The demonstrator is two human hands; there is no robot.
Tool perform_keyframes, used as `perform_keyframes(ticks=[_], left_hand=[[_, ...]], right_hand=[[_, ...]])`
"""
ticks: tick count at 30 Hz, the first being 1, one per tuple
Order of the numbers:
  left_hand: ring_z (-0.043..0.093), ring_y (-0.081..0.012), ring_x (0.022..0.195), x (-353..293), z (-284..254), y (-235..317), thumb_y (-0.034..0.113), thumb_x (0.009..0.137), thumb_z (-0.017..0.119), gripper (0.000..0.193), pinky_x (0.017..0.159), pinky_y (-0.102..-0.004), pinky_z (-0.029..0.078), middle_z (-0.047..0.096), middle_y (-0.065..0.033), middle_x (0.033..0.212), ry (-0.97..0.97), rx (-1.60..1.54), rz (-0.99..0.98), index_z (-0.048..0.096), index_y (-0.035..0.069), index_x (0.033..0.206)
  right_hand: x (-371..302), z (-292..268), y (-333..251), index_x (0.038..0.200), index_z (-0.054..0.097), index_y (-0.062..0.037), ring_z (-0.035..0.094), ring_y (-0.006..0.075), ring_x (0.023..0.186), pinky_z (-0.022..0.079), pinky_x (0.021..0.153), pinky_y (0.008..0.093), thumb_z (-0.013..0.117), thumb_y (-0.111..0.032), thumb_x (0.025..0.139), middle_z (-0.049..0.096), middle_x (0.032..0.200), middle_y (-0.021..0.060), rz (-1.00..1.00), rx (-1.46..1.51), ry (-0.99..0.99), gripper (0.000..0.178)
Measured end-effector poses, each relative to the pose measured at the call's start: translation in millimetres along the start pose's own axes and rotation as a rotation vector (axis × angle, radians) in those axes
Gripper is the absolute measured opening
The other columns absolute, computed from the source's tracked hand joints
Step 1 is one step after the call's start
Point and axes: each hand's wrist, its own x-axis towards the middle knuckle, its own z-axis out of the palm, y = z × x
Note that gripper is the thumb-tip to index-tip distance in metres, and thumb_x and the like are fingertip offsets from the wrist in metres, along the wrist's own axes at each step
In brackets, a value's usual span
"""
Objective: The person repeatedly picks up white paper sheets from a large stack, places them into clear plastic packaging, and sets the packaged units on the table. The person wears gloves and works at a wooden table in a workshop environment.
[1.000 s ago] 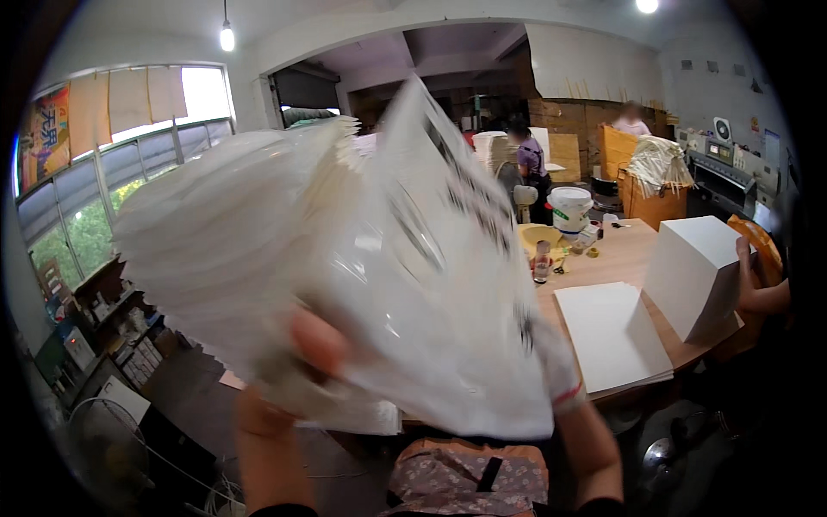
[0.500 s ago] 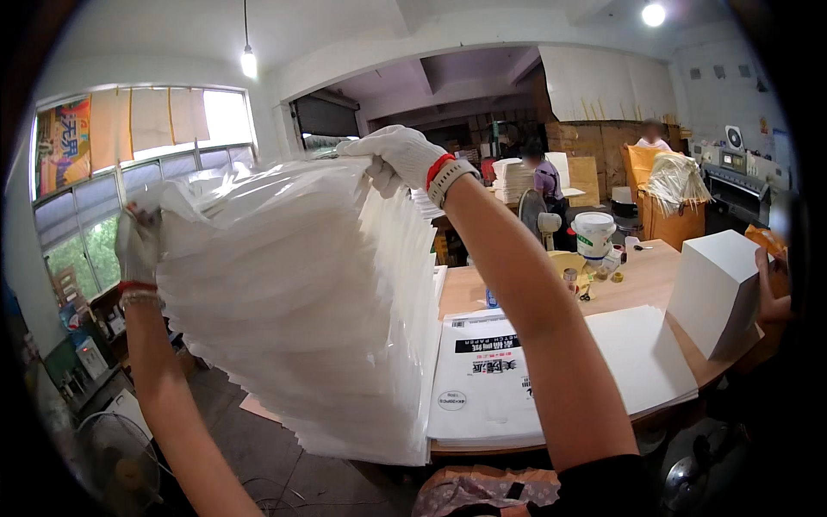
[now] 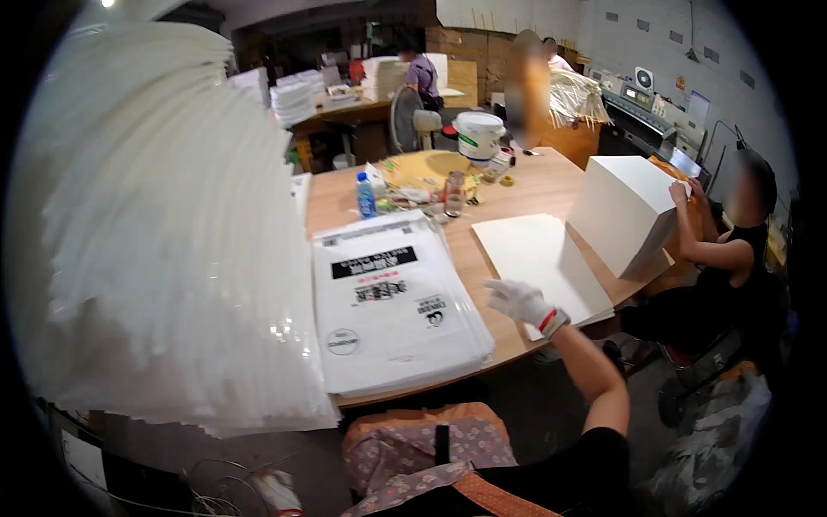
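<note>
My right hand (image 3: 519, 303), in a white glove with a red cuff, is open and holds nothing. Its fingers point left above the table, by the near left part of the white paper sheets (image 3: 551, 250). Left of it lies a pile of printed plastic bags (image 3: 401, 302). A tall stack of clear-wrapped packs (image 3: 164, 233) fills the left side. At the lower edge, a blurred white glove with a reddish edge appears to be my left hand (image 3: 277, 491); its fingers cannot be made out.
A co-worker (image 3: 728, 250) sits at the right, hands on a big white paper block (image 3: 624, 211). On the wooden table (image 3: 551, 177) stand a white bucket (image 3: 479, 138), a blue-labelled bottle (image 3: 365, 196) and a glass jar (image 3: 454, 194). A fan (image 3: 405, 119) stands behind.
My hands have left the top of the wrapped stack. The right has come down toward the paper sheets, the left low to the edge. My view has turned right and down.
</note>
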Motion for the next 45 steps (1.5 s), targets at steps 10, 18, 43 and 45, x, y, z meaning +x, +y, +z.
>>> perform_keyframes(ticks=[10,18,43,45], left_hand=[[0.059,-0.019,0.066,-60,120,-101,0.017,0.085,0.06,0.014,0.064,-0.0342,0.05,0.06,-0.0066,0.076,0.033,1.257,-0.308,0.056,0.004,0.082],[0.063,-0.0308,0.076,-29,286,-130,0.013,0.082,0.062,0.014,0.068,-0.0377,0.051,0.062,-0.0157,0.083,-0.771,1.757,0.122,0.06,0.002,0.091],[0.055,-0.0141,0.101,-54,395,-271,0.011,0.092,0.054,0.02,0.088,-0.031,0.047,0.06,-0.0057,0.103,-1.029,0.993,-0.661,0.054,0.001,0.109],[0.044,-0.0239,0.121,-40,442,-304,0.026,0.096,0.05,0.041,0.106,-0.0416,0.033,0.044,-0.0109,0.133,-0.721,0.302,-1.038,0.042,0.002,0.128]], right_hand=[[-108,128,185,0.135,0.037,0.0008,0.048,0.0384,0.112,0.035,0.098,0.0457,0.065,-0.061,0.072,0.054,0.119,0.021,0.291,-0.188,0.193,0.093],[-92,96,205,0.134,0.041,-0.0053,0.06,0.0359,0.091,0.048,0.08,0.0437,0.062,-0.062,0.076,0.062,0.1,0.0191,0.303,0.028,0.15,0.084],[-79,85,178,0.106,0.06,-0.0077,0.058,0.0347,0.065,0.044,0.052,0.0504,0.048,-0.021,0.093,0.063,0.088,0.0179,0.201,-0.886,0.573,0.022],[-82,94,125,0.124,0.054,-0.0062,0.06,0.0305,0.069,0.046,0.049,0.0516,0.049,-0.022,0.091,0.059,0.111,0.0164,-0.042,-0.921,0.731,0.036]])
